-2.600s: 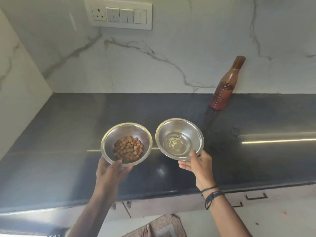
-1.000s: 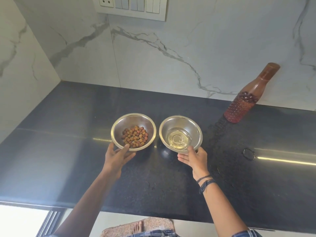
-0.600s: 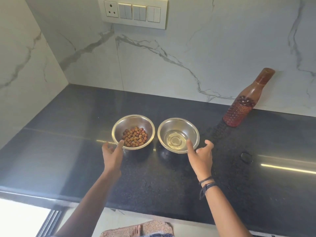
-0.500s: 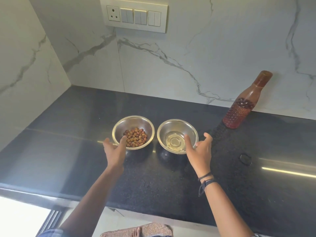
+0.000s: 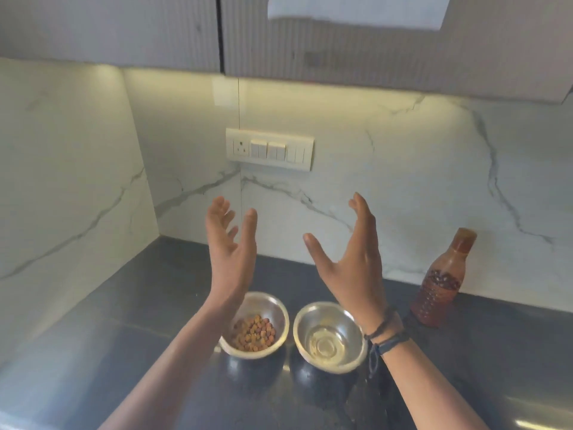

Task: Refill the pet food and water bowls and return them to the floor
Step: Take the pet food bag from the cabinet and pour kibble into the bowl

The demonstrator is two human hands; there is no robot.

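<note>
Food bowl (image 5: 254, 325) with kibble (image 5: 255, 333) and water bowl (image 5: 329, 336) side by side on dark countertop (image 5: 130, 305), at 6 o'clock below hands. Left hand (image 5: 231, 246) and right hand (image 5: 350, 259) raised, apart, fingers spread, holding nothing. Dark wristbands (image 5: 386, 335) on right wrist. Brown bottle (image 5: 440, 280) at 3 o'clock against marble wall. Switch panel (image 5: 269, 149) at 12.

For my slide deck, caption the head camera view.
Both open hands, left and right, raised above the kibble bowl and water bowl on the dark counter.
</note>
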